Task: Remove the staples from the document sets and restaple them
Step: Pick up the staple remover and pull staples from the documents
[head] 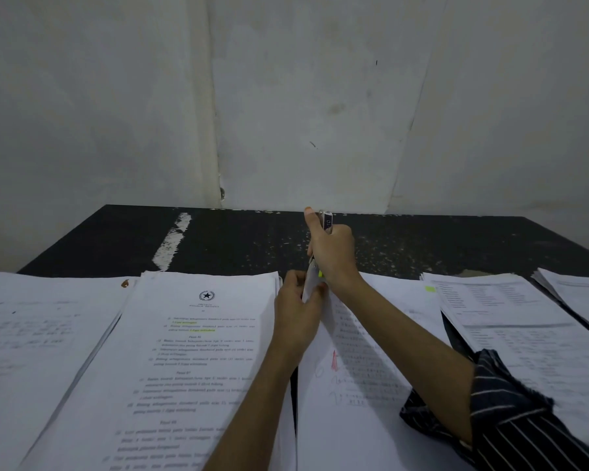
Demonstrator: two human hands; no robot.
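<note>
My right hand (334,254) grips a small stapler (327,222) upright, its metal end poking out above my fist and its lower end down at the papers. My left hand (298,307) pinches the raised top left corner of a document set (361,385) that carries red pen marks. The stapler's lower end meets that lifted corner between my two hands. Whether a staple sits there is hidden by my fingers. To the left lies another document set (191,362) with a star emblem and yellow highlighting.
More paper stacks lie at the far left (31,334) and at the right (510,311), one with a green tab (429,289). A black speckled table (456,246) with a white paint streak (172,241) runs back to a pale wall.
</note>
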